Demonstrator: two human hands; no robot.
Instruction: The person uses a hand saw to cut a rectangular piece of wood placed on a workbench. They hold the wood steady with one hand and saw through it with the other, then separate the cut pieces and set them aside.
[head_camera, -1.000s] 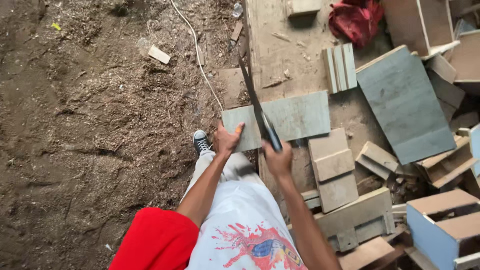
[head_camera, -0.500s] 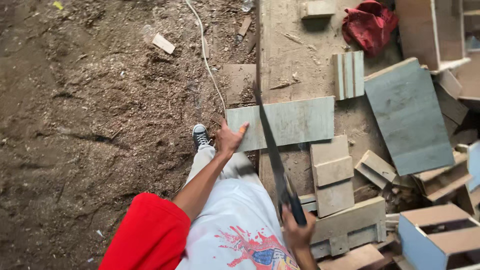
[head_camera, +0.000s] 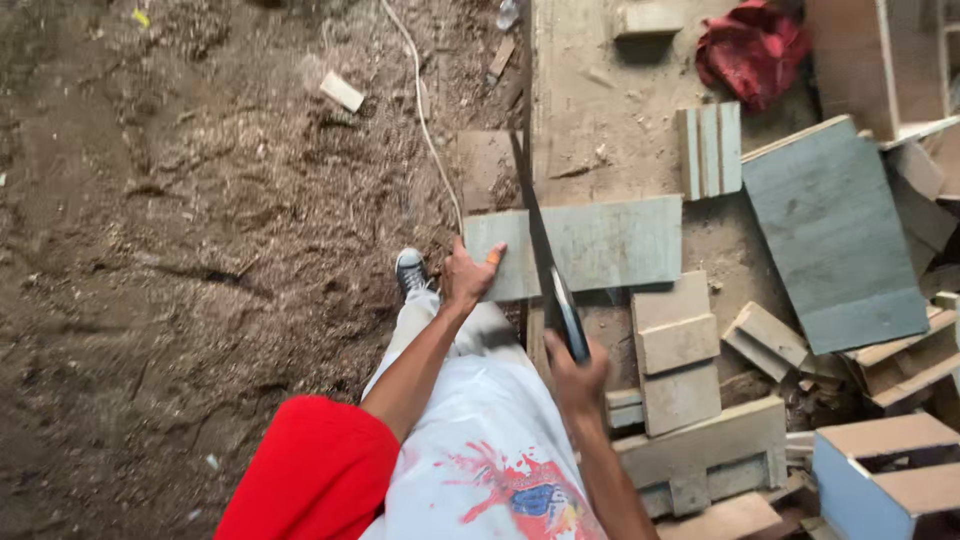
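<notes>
My left hand (head_camera: 468, 275) presses flat on the near left end of a grey-green board (head_camera: 610, 243) that lies across a dusty wooden bench top (head_camera: 600, 100). My right hand (head_camera: 577, 377) grips the handle of a long dark handsaw (head_camera: 540, 240). The saw blade crosses the board just right of my left hand, pointing away from me. My foot in a grey shoe (head_camera: 409, 270) stands on the ground below the left hand.
Loose wood offcuts (head_camera: 678, 345) lie to the right, with a large grey panel (head_camera: 835, 232), a red cloth (head_camera: 752, 48) and open wooden boxes (head_camera: 890, 470). A white cord (head_camera: 425, 120) runs over sawdust-covered ground on the left.
My right hand pulled the saw back toward me, then pushed it forward again. The left hand stayed on the board.
</notes>
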